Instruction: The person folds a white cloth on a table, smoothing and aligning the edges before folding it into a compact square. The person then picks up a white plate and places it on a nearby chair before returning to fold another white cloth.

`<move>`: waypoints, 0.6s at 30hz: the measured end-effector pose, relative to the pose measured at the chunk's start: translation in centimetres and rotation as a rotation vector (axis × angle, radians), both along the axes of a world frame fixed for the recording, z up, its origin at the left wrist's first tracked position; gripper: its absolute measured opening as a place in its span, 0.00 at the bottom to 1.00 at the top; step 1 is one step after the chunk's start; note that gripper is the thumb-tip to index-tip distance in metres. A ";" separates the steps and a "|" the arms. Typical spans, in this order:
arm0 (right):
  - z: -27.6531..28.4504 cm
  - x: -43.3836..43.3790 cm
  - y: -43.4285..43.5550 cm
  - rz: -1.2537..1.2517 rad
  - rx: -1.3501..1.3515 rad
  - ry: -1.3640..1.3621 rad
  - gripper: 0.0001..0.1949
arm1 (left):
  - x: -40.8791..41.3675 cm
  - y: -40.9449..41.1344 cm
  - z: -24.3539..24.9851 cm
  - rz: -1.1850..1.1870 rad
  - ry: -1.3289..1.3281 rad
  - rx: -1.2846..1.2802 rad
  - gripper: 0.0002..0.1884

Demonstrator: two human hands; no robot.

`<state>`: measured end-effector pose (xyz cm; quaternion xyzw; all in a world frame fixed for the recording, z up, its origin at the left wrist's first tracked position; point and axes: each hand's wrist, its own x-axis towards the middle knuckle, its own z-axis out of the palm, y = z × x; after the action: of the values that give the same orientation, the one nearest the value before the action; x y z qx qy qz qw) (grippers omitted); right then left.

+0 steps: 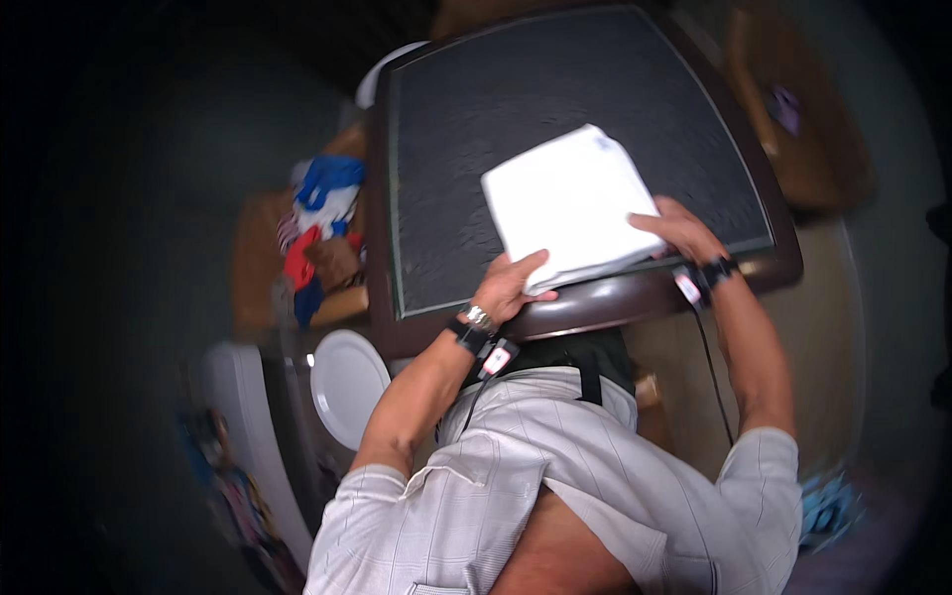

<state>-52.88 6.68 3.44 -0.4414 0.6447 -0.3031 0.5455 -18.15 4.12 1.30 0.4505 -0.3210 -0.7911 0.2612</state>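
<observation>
A white folded cloth (pixel 573 204), squared into a thick flat bundle, is held over the near part of a dark-topped table (pixel 461 134). My left hand (pixel 513 284) grips its near left corner, thumb on top and fingers underneath. At the right edge, my right hand (pixel 678 229) pinches the cloth with the thumb above; its other fingers are partly hidden. The bundle sits tilted to the table's sides, and a small bluish mark shows near its far corner. Whether its underside touches the table cannot be told.
Left of the table, a brown chair (pixel 256 260) bears a heap of coloured clothes (pixel 323 201). A white round lid or stool top (pixel 349 387) is below it. Another brown chair (pixel 825 149) with a purple item (pixel 785 111) stands at the right. Cables hang from both wrist straps.
</observation>
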 end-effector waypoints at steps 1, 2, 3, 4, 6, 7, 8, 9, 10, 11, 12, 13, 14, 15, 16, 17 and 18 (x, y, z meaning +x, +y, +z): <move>0.2 -0.4 -0.3 0.069 0.020 -0.164 0.31 | -0.2 -0.5 0.0 0.009 0.005 -0.016 0.27; -0.8 -0.5 -0.5 0.015 0.057 -0.208 0.28 | -0.3 -0.7 0.2 0.004 0.028 -0.026 0.26; -2.2 -1.4 -0.9 0.034 0.022 -0.305 0.28 | -0.5 -0.9 0.8 -0.001 0.051 -0.039 0.26; -2.1 -0.7 -0.9 -0.014 -0.002 -0.372 0.26 | -0.3 -0.8 1.4 0.000 0.061 -0.066 0.26; -3.3 -0.9 -1.4 -0.023 0.004 -0.470 0.25 | -0.3 -1.0 1.6 -0.006 0.087 -0.081 0.26; -3.3 0.0 -1.7 -0.040 -0.001 -0.482 0.25 | 0.0 -1.0 1.4 0.015 0.114 -0.081 0.27; -3.8 0.3 -2.3 -0.020 -0.004 -0.521 0.25 | 0.2 -0.8 1.7 0.039 0.134 -0.090 0.27; -3.6 0.6 -3.1 -0.003 -0.020 -0.545 0.26 | 0.3 -0.6 2.3 0.056 0.170 -0.112 0.28; -3.4 1.0 -3.9 0.028 -0.031 -0.564 0.26 | 0.4 -0.7 2.2 0.052 0.187 -0.131 0.29; -3.2 1.7 -4.7 0.059 -0.039 -0.584 0.26 | 1.0 -0.8 2.3 0.056 0.215 -0.149 0.29; -3.0 2.1 -5.4 0.081 -0.041 -0.602 0.27 | 1.4 -0.8 2.4 0.071 0.202 -0.167 0.29; -3.2 2.5 -6.1 0.113 -0.044 -0.616 0.26 | 1.5 -0.4 2.7 0.089 0.178 -0.173 0.29; -3.4 3.3 -6.8 0.144 -0.047 -0.632 0.26 | 2.0 0.1 3.0 0.122 0.151 -0.210 0.28; -3.7 3.8 -7.5 0.174 -0.041 -0.652 0.26 | 2.4 0.8 3.6 0.157 0.118 -0.238 0.27; -3.4 4.4 -8.0 0.222 -0.065 -0.662 0.26 | 2.9 1.5 3.7 0.185 0.101 -0.281 0.26; -3.1 5.3 -8.6 0.275 -0.093 -0.662 0.26 | 3.6 2.0 3.6 0.209 0.089 -0.331 0.26; -3.2 6.3 -9.3 0.317 -0.113 -0.670 0.26 | 4.3 2.6 4.0 0.232 0.043 -0.353 0.27</move>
<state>-46.54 -2.63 0.27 -0.4416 0.3366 -0.3776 0.7411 -13.80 6.67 5.27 0.4148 -0.3950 -0.6967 0.4319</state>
